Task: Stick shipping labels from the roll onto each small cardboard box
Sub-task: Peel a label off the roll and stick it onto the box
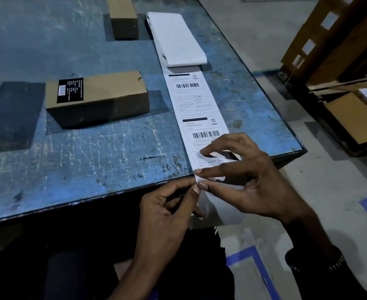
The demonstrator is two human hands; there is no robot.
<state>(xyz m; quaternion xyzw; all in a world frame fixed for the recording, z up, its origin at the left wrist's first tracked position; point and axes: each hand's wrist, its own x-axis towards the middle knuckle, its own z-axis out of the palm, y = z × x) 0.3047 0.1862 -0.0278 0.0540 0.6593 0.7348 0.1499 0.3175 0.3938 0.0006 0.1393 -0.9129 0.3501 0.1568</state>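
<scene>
A strip of printed shipping labels (194, 100) runs from a white folded stack (177, 37) down the blue table to its near edge. Over that edge, both hands meet at the corner of the nearest label (202, 128). My left hand (167, 211) pinches the backing paper at that corner between thumb and forefinger. My right hand (247, 176) pinches the label's corner, its other fingers spread over the label. Bare backing paper (219, 213) hangs below the hands. A small cardboard box (100, 98) with a black sticker lies left of the strip. A second box (123, 16) stands farther back.
The scratched blue table (70, 159) ends at a dark front edge just under my hands. Open cartons (351, 118) and stacked cardboard (338, 35) sit on the floor at the right. Blue tape lines (258, 269) mark the grey floor.
</scene>
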